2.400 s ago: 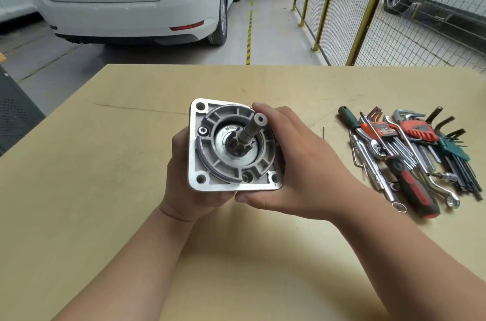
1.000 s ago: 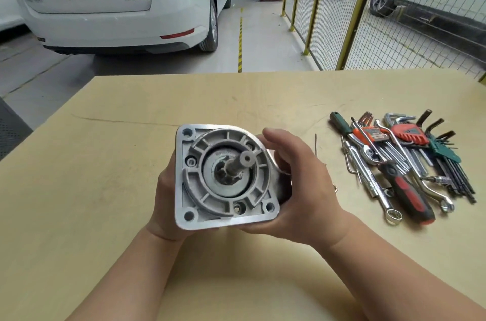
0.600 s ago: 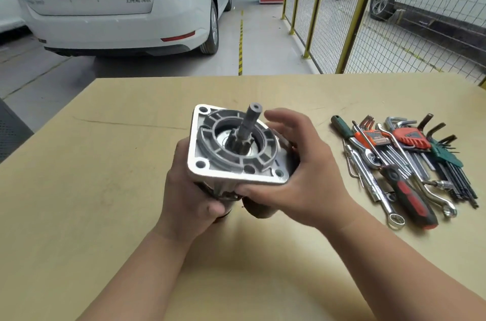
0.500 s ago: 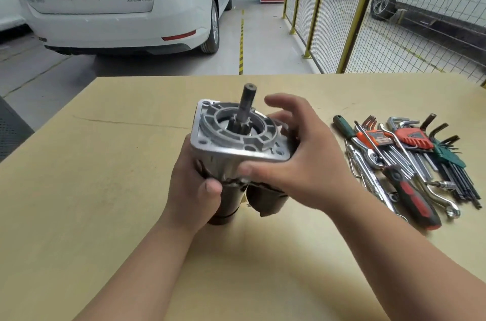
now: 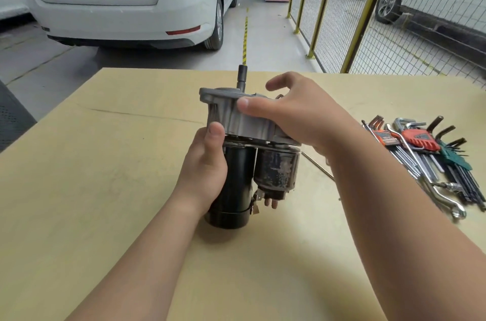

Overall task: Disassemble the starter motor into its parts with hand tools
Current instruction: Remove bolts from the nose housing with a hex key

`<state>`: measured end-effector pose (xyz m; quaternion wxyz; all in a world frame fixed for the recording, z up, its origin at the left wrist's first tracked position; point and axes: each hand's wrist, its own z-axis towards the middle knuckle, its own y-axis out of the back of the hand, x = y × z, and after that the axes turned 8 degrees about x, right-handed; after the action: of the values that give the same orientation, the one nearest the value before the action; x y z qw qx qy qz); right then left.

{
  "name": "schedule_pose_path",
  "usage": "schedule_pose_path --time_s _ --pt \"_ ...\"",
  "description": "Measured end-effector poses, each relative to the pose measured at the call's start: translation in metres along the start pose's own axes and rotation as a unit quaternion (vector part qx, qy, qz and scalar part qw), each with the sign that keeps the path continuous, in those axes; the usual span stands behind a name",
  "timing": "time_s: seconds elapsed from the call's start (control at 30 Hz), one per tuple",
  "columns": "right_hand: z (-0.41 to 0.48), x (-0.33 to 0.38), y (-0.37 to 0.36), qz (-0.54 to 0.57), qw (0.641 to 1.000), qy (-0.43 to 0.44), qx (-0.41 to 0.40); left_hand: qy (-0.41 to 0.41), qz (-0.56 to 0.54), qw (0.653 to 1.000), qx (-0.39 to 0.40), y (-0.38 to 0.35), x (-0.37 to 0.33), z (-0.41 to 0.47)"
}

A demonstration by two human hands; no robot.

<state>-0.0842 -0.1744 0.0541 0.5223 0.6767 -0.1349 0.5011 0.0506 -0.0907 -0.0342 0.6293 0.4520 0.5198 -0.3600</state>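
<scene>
Starter motor (image 5: 278, 170) upright over desk (image 5: 105, 163) centre, shaft up; left hand (image 5: 205, 168) wraps black body; right hand (image 5: 297, 118) clasps grey housing, thumb in front, forefinger lifted; tools (image 5: 426, 152) piled right.

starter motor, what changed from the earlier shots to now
The starter motor was tipped from flange face toward the camera to upright, shaft pointing up, so its black body and solenoid now show. The left hand slid down to grip the black body; the right hand holds the aluminium housing from the side. Neither let go. The hex keys and wrenches stayed on the table at right.
</scene>
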Motion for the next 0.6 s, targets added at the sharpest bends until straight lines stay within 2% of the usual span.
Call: schedule_pose_path --time_s 0.1,0.23,0.43,0.5,0.57,0.6 --pt "-0.003 0.003 -0.004 -0.024 1.0 -0.009 -0.002 -0.009 -0.023 1.0 0.005 0.0 0.001 -0.002" --pt "-0.012 0.003 -0.009 -0.1 0.994 0.031 0.009 -0.051 -0.082 0.995 0.023 0.003 0.003 -0.005" --pt "-0.024 0.0 -0.009 -0.065 0.992 0.098 0.05 -0.172 -0.17 0.97 0.004 0.005 0.016 -0.014" --pt "-0.019 0.006 -0.005 0.011 0.992 0.123 0.027 -0.198 -0.193 0.961 -0.023 0.006 0.018 -0.016" --pt "-0.01 0.017 0.004 0.194 0.976 0.102 -0.011 -0.231 -0.177 0.955 -0.059 0.009 0.021 -0.016" --pt "-0.005 0.025 0.009 0.307 0.948 0.084 -0.009 -0.251 -0.161 0.952 -0.072 0.01 0.023 -0.016"
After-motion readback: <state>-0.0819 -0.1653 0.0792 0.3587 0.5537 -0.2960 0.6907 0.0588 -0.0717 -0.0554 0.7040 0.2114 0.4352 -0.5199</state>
